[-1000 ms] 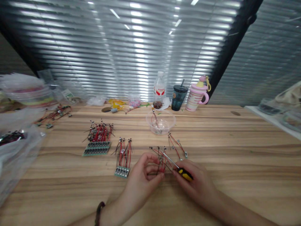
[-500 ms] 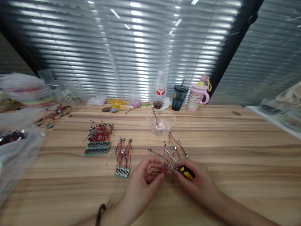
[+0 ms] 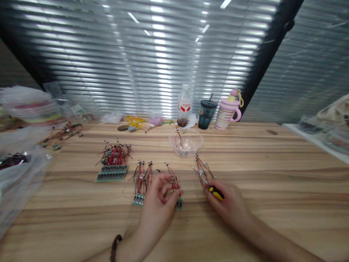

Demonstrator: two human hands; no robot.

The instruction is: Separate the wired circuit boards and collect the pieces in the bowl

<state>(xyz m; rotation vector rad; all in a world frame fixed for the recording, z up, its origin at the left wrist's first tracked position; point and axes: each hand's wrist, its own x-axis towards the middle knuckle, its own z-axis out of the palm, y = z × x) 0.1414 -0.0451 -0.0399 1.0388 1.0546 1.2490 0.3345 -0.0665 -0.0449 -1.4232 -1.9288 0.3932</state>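
My left hand pinches a small green circuit board with red and black wires, just above the table. My right hand is wrapped round a screwdriver with a black and yellow handle, its thin shaft pointing up and left. Beside that hand, partly hidden by it, lies a loose group of red and black wires with small parts at their ends. A wired strip of boards lies left of my left hand, which covers part of it.
Stacked wired board strips lie further left. A clear plastic bowl with a few wires stands ahead. Behind it are a bottle, a dark tumbler and a pink cup. Plastic bags cover the table's left side.
My left hand has moved left with the wired board, away from my right hand and the other wires. My right hand, still holding the screwdriver, has barely moved.
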